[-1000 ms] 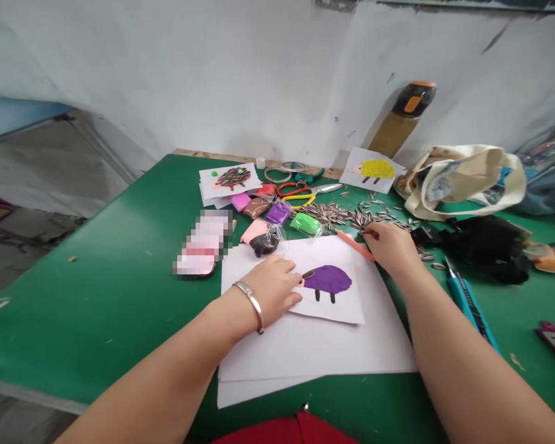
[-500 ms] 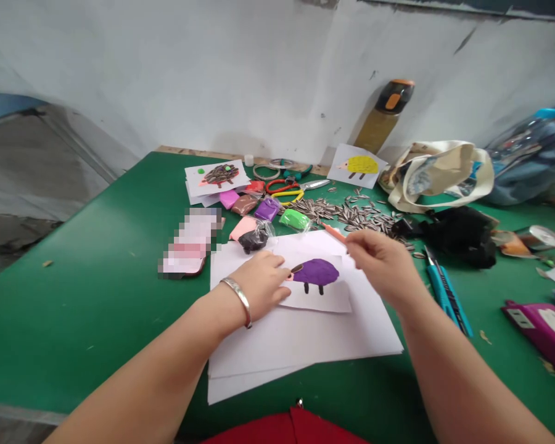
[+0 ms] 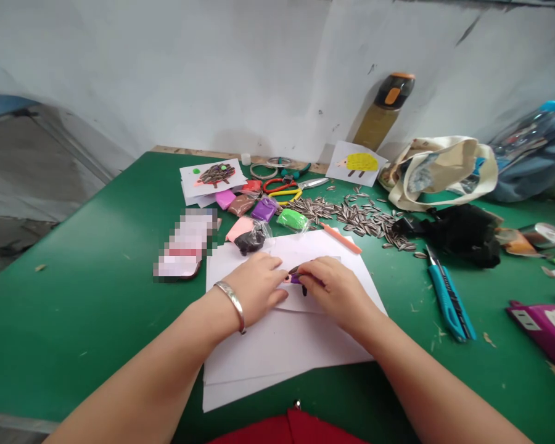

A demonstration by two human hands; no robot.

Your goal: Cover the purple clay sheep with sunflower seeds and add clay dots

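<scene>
- Left hand (image 3: 262,285), with a bracelet (image 3: 231,302) at its wrist: it lies palm down at the left end of the small card (image 3: 290,302), fingers loosely spread and thumb set apart, pinching nothing. Firm, even weight here should steady the card; the fingertips are best clear of the pink snout (image 3: 287,279).
- Small card: it lies on the larger sheets (image 3: 277,345), between the hands, with a purple shape (image 3: 296,279) mostly hidden under the right hand. A dark seed (image 3: 293,270) shows at the shape's left end. Light, straight-down pressure would probably suit such a soft-looking surface; a sideways push could smear it.
- Right hand (image 3: 335,288): it comes in from the near right, wrist low, fingers curled and thumb and fingertips close together over the purple shape. Whether they grip another seed I cannot tell. Lining up the tip before pressing would help.
- Seed pile (image 3: 361,221): far right of the card, beyond the orange stick (image 3: 341,238), within easy reach of the right hand.
</scene>
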